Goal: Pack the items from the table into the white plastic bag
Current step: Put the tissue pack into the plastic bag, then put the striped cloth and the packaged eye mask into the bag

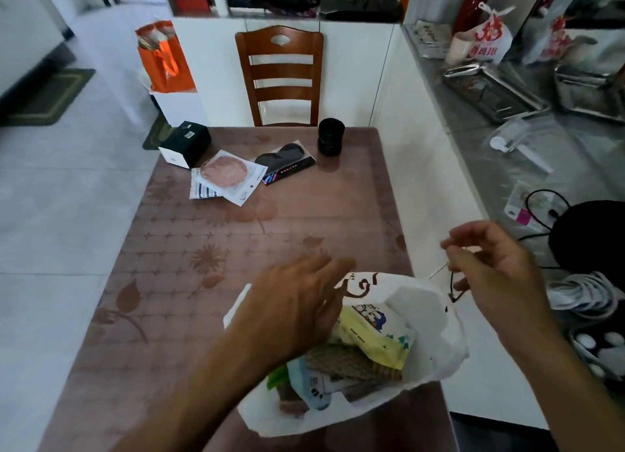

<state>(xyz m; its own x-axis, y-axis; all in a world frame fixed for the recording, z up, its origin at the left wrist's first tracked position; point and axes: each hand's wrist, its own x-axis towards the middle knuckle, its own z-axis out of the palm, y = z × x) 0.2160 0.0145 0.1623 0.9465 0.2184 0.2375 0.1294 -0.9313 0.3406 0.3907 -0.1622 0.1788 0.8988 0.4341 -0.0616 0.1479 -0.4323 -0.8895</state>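
Far left of the table (162,282) sits a box (185,144), then a pink pack (225,171) lying over a striped pack (203,192), then a black pack (285,162) and a black jar (330,136). All are well apart from the bag (426,319), so we judge five items remain to pack. Our left hand (297,303) hovers over the bag's left rim, fingers apart and straight, gripping nothing; probably just clear of the opening and free to reach for the next item. The bag lies at the near table edge, mouth open upward, a yellow pack (378,333) and other pouches already inside. Our right hand (490,265) pinches the bag's handle at the right rim, fingers clamped on it, lifted so the mouth stays wide for loading.
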